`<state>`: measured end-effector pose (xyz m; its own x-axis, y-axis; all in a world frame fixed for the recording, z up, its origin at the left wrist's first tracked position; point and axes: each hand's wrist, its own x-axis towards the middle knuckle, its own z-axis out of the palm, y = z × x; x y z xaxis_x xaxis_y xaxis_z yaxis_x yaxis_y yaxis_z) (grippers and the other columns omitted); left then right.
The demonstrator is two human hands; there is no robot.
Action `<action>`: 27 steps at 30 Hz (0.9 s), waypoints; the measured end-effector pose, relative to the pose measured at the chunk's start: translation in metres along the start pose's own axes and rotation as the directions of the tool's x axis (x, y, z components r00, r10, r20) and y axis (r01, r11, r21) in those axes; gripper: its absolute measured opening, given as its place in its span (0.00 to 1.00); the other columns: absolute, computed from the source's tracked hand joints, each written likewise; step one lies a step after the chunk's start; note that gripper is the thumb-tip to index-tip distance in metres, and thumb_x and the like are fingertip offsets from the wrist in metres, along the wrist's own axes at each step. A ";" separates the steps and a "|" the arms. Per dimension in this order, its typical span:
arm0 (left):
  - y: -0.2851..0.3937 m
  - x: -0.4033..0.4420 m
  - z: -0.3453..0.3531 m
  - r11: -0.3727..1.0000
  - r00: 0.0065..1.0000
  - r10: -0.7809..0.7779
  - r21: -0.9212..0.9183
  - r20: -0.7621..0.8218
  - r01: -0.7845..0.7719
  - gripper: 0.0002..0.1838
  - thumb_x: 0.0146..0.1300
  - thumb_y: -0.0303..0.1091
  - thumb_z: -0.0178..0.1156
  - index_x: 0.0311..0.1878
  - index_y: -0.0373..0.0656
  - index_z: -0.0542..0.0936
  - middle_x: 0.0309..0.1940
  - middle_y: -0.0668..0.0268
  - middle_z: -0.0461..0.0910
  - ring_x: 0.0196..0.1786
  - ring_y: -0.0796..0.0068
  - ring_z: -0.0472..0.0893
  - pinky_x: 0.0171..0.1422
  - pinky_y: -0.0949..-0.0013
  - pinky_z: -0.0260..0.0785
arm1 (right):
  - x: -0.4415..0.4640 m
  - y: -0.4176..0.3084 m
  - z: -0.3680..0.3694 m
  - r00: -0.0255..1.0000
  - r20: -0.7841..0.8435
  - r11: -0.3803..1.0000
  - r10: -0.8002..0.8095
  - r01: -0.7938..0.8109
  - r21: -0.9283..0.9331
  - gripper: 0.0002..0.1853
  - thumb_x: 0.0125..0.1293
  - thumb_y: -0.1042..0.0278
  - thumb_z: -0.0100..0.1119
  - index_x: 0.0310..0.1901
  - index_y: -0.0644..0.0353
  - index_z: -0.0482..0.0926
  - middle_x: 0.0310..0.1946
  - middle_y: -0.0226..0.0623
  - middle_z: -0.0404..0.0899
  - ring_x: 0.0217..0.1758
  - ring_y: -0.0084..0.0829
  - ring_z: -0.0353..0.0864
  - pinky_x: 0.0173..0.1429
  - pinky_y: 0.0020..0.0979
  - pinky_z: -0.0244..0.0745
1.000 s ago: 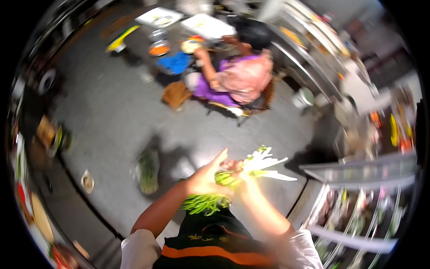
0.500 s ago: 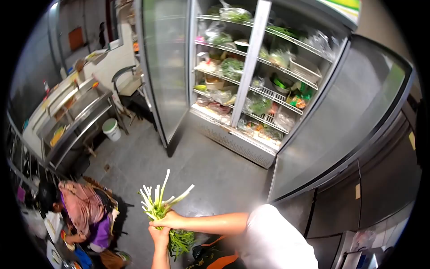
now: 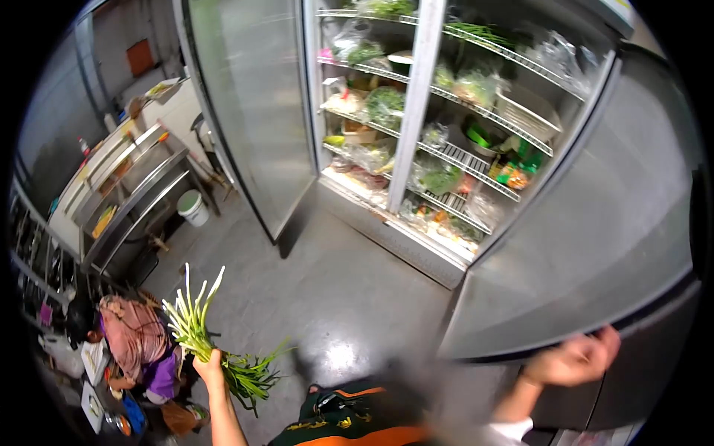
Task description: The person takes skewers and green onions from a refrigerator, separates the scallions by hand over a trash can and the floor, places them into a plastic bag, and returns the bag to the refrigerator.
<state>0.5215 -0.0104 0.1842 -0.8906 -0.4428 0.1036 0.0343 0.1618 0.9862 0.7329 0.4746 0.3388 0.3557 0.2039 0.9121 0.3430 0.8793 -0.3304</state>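
In the head view, the left hand (image 3: 210, 366) has its fingers closed around a bunch of green onions (image 3: 195, 332), white ends up, above the floor (image 3: 320, 297); the right hand (image 3: 574, 360), blurred, has its fingers loosely curled, near the lower edge of the open right fridge door (image 3: 580, 223); whether they touch it I cannot tell.

Fisheye curve, black corners, floor glare, blurred edges
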 end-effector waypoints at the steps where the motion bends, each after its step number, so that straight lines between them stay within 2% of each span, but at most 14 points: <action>1: 0.000 0.003 0.001 1.000 0.999 0.007 0.015 -0.031 -0.006 0.04 0.43 0.24 0.54 0.24 0.38 0.69 0.20 0.75 0.65 0.22 0.85 0.62 0.26 0.78 0.57 | 0.029 0.016 -0.004 0.977 -0.213 0.993 -0.028 0.003 -0.116 0.14 0.62 0.68 0.49 0.45 0.69 0.66 0.48 0.45 0.69 0.45 0.36 0.70 0.50 0.28 0.66; 2: -0.001 0.008 0.004 1.000 0.998 0.016 0.026 -0.060 -0.015 0.04 0.43 0.24 0.54 0.24 0.38 0.69 0.20 0.75 0.65 0.22 0.85 0.62 0.26 0.78 0.56 | 0.050 0.030 -0.011 0.947 -0.320 0.989 0.037 -0.081 -0.126 0.15 0.64 0.68 0.47 0.47 0.71 0.65 0.49 0.47 0.68 0.45 0.37 0.69 0.50 0.28 0.66; 3: -0.008 0.015 0.003 0.999 0.997 0.000 0.052 -0.074 0.004 0.04 0.43 0.23 0.54 0.23 0.38 0.69 0.19 0.76 0.65 0.22 0.86 0.62 0.26 0.79 0.56 | 0.053 0.025 -0.008 0.907 -0.297 0.947 0.300 -0.320 -0.019 0.19 0.64 0.63 0.44 0.50 0.69 0.65 0.53 0.46 0.64 0.48 0.37 0.69 0.53 0.36 0.68; 4: -0.013 0.022 0.005 1.000 0.996 0.002 0.025 -0.093 0.001 0.04 0.43 0.23 0.54 0.23 0.38 0.69 0.19 0.76 0.65 0.22 0.86 0.62 0.26 0.79 0.56 | 0.047 0.092 -0.034 0.867 -0.108 0.872 0.486 -0.472 0.131 0.25 0.65 0.55 0.40 0.54 0.70 0.63 0.56 0.46 0.61 0.52 0.39 0.68 0.55 0.35 0.67; 6: -0.016 0.039 0.008 1.000 0.995 -0.016 -0.002 -0.099 0.016 0.04 0.43 0.23 0.55 0.24 0.38 0.69 0.20 0.76 0.65 0.22 0.86 0.62 0.26 0.79 0.56 | 0.030 0.120 -0.038 0.686 -0.043 0.685 0.726 -0.719 0.117 0.32 0.65 0.47 0.36 0.57 0.72 0.60 0.60 0.47 0.57 0.56 0.40 0.65 0.57 0.35 0.65; 9: -0.014 0.065 0.018 1.000 0.993 -0.019 0.014 -0.121 0.021 0.05 0.43 0.23 0.55 0.24 0.38 0.69 0.20 0.76 0.65 0.22 0.85 0.62 0.26 0.79 0.56 | 0.020 0.059 -0.011 0.490 -0.061 0.494 0.869 -0.864 0.101 0.36 0.64 0.43 0.33 0.57 0.75 0.58 0.59 0.49 0.59 0.59 0.40 0.62 0.61 0.34 0.59; 10: -0.020 0.073 0.019 1.000 0.992 -0.027 0.007 -0.126 0.028 0.05 0.43 0.23 0.55 0.24 0.38 0.69 0.20 0.76 0.65 0.22 0.85 0.62 0.26 0.79 0.56 | 0.010 0.027 0.010 0.604 -0.037 0.596 0.796 -0.774 0.212 0.35 0.65 0.45 0.35 0.55 0.77 0.61 0.55 0.49 0.64 0.57 0.39 0.64 0.62 0.31 0.57; 12: -0.033 0.096 0.022 1.000 0.994 -0.025 -0.021 -0.108 0.023 0.05 0.43 0.23 0.55 0.24 0.38 0.69 0.20 0.76 0.65 0.22 0.85 0.62 0.27 0.79 0.57 | -0.017 0.012 0.027 0.715 0.022 0.712 0.699 -0.698 0.078 0.32 0.66 0.49 0.38 0.55 0.76 0.62 0.54 0.47 0.66 0.54 0.35 0.65 0.60 0.30 0.58; 14: -0.031 0.110 0.028 0.998 0.990 -0.011 -0.067 -0.137 0.002 0.05 0.43 0.24 0.55 0.24 0.38 0.69 0.20 0.75 0.65 0.23 0.84 0.63 0.27 0.78 0.57 | -0.046 -0.005 0.045 0.821 0.305 0.876 0.482 -0.451 -0.172 0.24 0.66 0.56 0.44 0.50 0.73 0.66 0.48 0.45 0.68 0.49 0.32 0.67 0.57 0.27 0.60; 16: -0.036 0.127 0.027 0.996 0.989 -0.013 -0.085 -0.148 0.000 0.05 0.42 0.23 0.55 0.24 0.38 0.69 0.20 0.75 0.65 0.23 0.84 0.63 0.27 0.78 0.57 | -0.061 -0.062 0.099 0.696 0.451 0.829 0.559 -0.456 -0.324 0.21 0.57 0.66 0.58 0.46 0.71 0.64 0.43 0.41 0.67 0.41 0.33 0.67 0.48 0.28 0.63; 18: -0.052 0.143 0.021 0.998 0.983 -0.020 -0.066 -0.185 0.008 0.05 0.42 0.23 0.55 0.25 0.37 0.70 0.21 0.75 0.66 0.23 0.84 0.64 0.28 0.78 0.58 | -0.092 -0.082 0.163 0.847 0.478 0.971 0.233 -0.179 -0.156 0.25 0.50 0.65 0.65 0.44 0.68 0.63 0.37 0.38 0.64 0.38 0.30 0.63 0.45 0.28 0.61; 20: -0.044 0.144 0.016 0.997 0.975 -0.051 -0.063 -0.217 0.038 0.05 0.42 0.23 0.54 0.26 0.36 0.70 0.22 0.74 0.67 0.24 0.84 0.65 0.29 0.78 0.59 | -0.114 -0.091 0.232 0.828 0.505 0.961 0.244 -0.277 -0.010 0.28 0.44 0.63 0.69 0.41 0.65 0.63 0.34 0.36 0.61 0.36 0.29 0.61 0.43 0.28 0.60; 24: -0.059 0.128 -0.015 0.999 0.924 -0.024 -0.048 -0.381 0.006 0.05 0.43 0.22 0.53 0.27 0.36 0.70 0.22 0.74 0.67 0.25 0.83 0.64 0.29 0.78 0.59 | -0.151 -0.100 0.357 0.792 0.524 0.923 0.314 -0.383 0.025 0.25 0.45 0.64 0.68 0.39 0.64 0.63 0.33 0.37 0.61 0.34 0.31 0.61 0.42 0.31 0.61; 27: -0.063 0.090 -0.027 0.997 0.806 -0.072 -0.013 -0.587 0.080 0.05 0.43 0.22 0.54 0.26 0.37 0.69 0.22 0.74 0.66 0.24 0.83 0.63 0.28 0.78 0.58 | -0.183 -0.120 0.438 0.947 0.320 1.000 0.004 -0.011 0.020 0.25 0.43 0.71 0.64 0.44 0.66 0.65 0.38 0.42 0.65 0.43 0.38 0.64 0.49 0.39 0.60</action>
<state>0.4511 -0.0844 0.1350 -0.4540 -0.8866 0.0879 -0.0314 0.1145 0.9929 0.2457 0.5202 0.3177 0.0602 0.3341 0.9406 0.3216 0.8856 -0.3351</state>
